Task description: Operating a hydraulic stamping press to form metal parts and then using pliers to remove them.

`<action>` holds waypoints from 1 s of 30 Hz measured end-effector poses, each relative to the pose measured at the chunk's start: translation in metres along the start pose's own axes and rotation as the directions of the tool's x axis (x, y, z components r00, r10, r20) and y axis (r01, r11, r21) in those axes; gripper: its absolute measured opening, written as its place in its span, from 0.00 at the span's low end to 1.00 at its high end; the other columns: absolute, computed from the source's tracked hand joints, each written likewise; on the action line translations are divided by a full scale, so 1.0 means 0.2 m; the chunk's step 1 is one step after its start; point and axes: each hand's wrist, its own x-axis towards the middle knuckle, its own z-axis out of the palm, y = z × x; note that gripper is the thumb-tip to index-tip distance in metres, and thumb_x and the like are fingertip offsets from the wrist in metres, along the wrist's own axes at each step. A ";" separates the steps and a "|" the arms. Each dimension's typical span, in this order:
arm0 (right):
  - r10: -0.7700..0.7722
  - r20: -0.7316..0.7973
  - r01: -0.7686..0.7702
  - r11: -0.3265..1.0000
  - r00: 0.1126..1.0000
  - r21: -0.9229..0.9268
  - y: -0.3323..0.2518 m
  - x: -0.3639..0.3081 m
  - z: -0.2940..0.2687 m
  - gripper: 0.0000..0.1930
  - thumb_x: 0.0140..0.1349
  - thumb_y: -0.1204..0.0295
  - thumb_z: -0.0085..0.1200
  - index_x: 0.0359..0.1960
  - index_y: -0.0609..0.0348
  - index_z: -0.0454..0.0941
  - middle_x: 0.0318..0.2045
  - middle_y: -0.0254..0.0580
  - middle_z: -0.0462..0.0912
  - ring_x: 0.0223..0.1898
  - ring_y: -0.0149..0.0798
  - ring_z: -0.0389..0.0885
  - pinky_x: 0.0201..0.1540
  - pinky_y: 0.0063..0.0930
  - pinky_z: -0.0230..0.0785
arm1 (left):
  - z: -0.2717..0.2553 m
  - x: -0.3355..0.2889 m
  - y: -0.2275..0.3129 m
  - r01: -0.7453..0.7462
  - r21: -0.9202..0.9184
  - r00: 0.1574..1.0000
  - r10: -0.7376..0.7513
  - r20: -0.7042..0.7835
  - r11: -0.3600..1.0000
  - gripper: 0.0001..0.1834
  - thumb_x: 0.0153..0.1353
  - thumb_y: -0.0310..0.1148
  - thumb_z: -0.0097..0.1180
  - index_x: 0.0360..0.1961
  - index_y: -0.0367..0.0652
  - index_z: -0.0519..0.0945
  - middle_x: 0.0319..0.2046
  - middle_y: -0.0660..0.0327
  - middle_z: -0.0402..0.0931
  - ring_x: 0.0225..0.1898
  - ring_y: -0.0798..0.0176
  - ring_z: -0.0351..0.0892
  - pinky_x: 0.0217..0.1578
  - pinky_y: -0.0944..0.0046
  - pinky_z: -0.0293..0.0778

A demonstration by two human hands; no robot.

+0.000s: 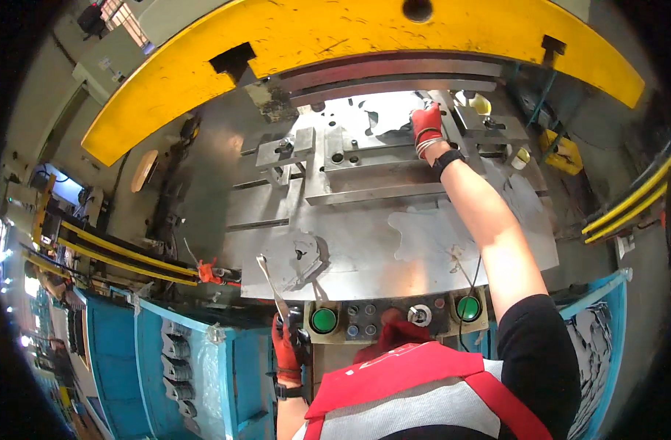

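My left hand (286,353), in a red glove, is low beside the control panel. Its fingers are wrapped round a pair of long metal tongs (275,290) pointing up and away. My right arm stretches far forward over the press bed. Its red-gloved hand (428,123) is at the right end of a bright sheet metal piece (394,110) lying on the die (379,158). The right fingers look curled, and what they grip is hidden. A flat cut metal piece (291,258) with a small hole lies on the near left of the bed (357,253).
A yellow press beam (394,33) spans the far side above the die. Clamp blocks (286,149) stand beside the die. Nearest me is a panel with two green buttons (324,320). Blue bins (181,367) with metal parts flank me, and yellow rails (123,257) run at the left.
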 end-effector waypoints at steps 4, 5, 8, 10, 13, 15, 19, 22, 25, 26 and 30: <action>-0.024 0.090 0.061 0.896 0.996 -0.440 0.02 0.06 0.00 0.28 0.41 0.67 0.61 0.44 0.72 0.70 0.38 0.63 0.77 0.43 0.53 0.76 0.48 0.35 0.67 | 0.01 0.03 0.00 0.021 -0.139 0.998 -0.029 -0.052 0.990 0.20 0.63 0.42 0.46 0.52 0.44 0.65 0.29 0.65 0.68 0.24 0.72 0.66 0.24 0.71 0.66; -0.023 0.119 0.087 0.820 0.993 -0.566 -0.04 0.04 -0.02 0.28 0.41 0.65 0.62 0.44 0.71 0.70 0.38 0.63 0.77 0.43 0.53 0.76 0.48 0.36 0.67 | 0.00 0.03 -0.03 -0.006 -0.117 0.994 -0.008 -0.113 0.993 0.18 0.63 0.43 0.46 0.49 0.44 0.66 0.27 0.65 0.68 0.21 0.73 0.65 0.21 0.72 0.64; -0.297 0.215 0.366 0.723 0.930 -0.586 -0.13 -0.05 -0.24 0.27 0.42 0.60 0.62 0.43 0.62 0.74 0.39 0.57 0.76 0.44 0.52 0.73 0.47 0.39 0.65 | 0.00 0.08 -0.11 -0.053 -0.105 0.967 0.025 -0.254 0.993 0.16 0.62 0.45 0.46 0.43 0.46 0.70 0.24 0.67 0.68 0.15 0.74 0.64 0.15 0.72 0.62; -0.439 0.229 0.495 0.787 0.869 -0.368 -0.10 -0.15 -0.39 0.24 0.43 0.60 0.60 0.42 0.58 0.75 0.40 0.55 0.74 0.44 0.52 0.71 0.48 0.41 0.64 | -0.10 0.09 -0.20 0.043 -0.033 0.966 -0.050 -0.252 0.999 0.21 0.64 0.40 0.45 0.55 0.42 0.62 0.42 0.59 0.65 0.37 0.66 0.66 0.38 0.66 0.63; -0.542 0.235 0.584 0.792 0.807 -0.177 -0.05 -0.50 -0.80 0.19 0.50 0.71 0.57 0.46 0.59 0.74 0.44 0.50 0.74 0.49 0.50 0.69 0.55 0.35 0.58 | -0.09 0.05 -0.20 0.094 0.037 0.955 -0.080 -0.284 0.995 0.27 0.62 0.38 0.48 0.59 0.37 0.59 0.49 0.55 0.65 0.46 0.64 0.68 0.43 0.64 0.67; -0.380 0.132 0.403 0.865 0.915 -0.299 0.12 -0.74 -1.13 0.18 0.53 0.73 0.56 0.47 0.55 0.73 0.47 0.45 0.73 0.51 0.47 0.68 0.55 0.38 0.59 | -0.05 0.01 -0.20 0.101 0.023 0.940 -0.088 -0.329 0.995 0.29 0.59 0.40 0.53 0.57 0.36 0.61 0.45 0.55 0.68 0.42 0.65 0.70 0.35 0.64 0.71; 0.038 -0.208 -0.114 0.924 0.977 -0.364 0.59 -1.16 -1.69 0.14 0.57 0.72 0.52 0.45 0.62 0.73 0.41 0.48 0.73 0.48 0.46 0.70 0.51 0.35 0.61 | -0.07 0.03 -0.42 0.207 -0.156 0.885 -0.253 -0.390 0.966 0.28 0.54 0.41 0.59 0.51 0.37 0.66 0.38 0.57 0.74 0.33 0.64 0.73 0.31 0.64 0.71; 0.549 -0.030 -0.531 0.792 0.835 -0.300 1.35 -1.56 -2.01 0.26 0.55 0.61 0.54 0.51 0.68 0.68 0.46 0.51 0.74 0.47 0.45 0.71 0.52 0.33 0.61 | -0.01 0.08 -0.57 0.411 -0.126 0.881 -0.429 -0.200 0.903 0.28 0.52 0.42 0.60 0.49 0.36 0.67 0.39 0.55 0.73 0.33 0.63 0.73 0.31 0.63 0.71; 0.607 0.250 -0.590 0.794 0.754 -0.150 1.05 -1.70 -1.83 0.28 0.49 0.64 0.61 0.49 0.68 0.67 0.43 0.48 0.76 0.44 0.41 0.74 0.49 0.32 0.65 | -0.02 0.19 -0.71 0.626 0.096 0.778 -0.613 -0.134 0.774 0.31 0.48 0.43 0.64 0.48 0.36 0.67 0.38 0.51 0.73 0.35 0.61 0.73 0.33 0.60 0.71; 0.636 0.202 -0.612 0.771 0.744 -0.175 0.88 -1.66 -1.72 0.29 0.47 0.66 0.63 0.48 0.67 0.67 0.43 0.47 0.76 0.43 0.40 0.74 0.47 0.31 0.66 | -0.18 0.24 -0.94 0.518 0.283 0.852 -0.514 -0.095 0.807 0.36 0.44 0.45 0.66 0.48 0.34 0.66 0.38 0.49 0.72 0.36 0.58 0.73 0.35 0.60 0.71; 0.652 0.170 -0.648 0.757 0.739 -0.085 0.97 -1.66 -1.67 0.29 0.41 0.72 0.67 0.45 0.66 0.68 0.43 0.46 0.76 0.41 0.39 0.75 0.42 0.30 0.69 | -0.47 0.33 -1.31 0.020 0.755 0.980 -0.164 0.116 0.656 0.45 0.36 0.50 0.71 0.48 0.28 0.63 0.39 0.46 0.71 0.38 0.52 0.73 0.39 0.58 0.70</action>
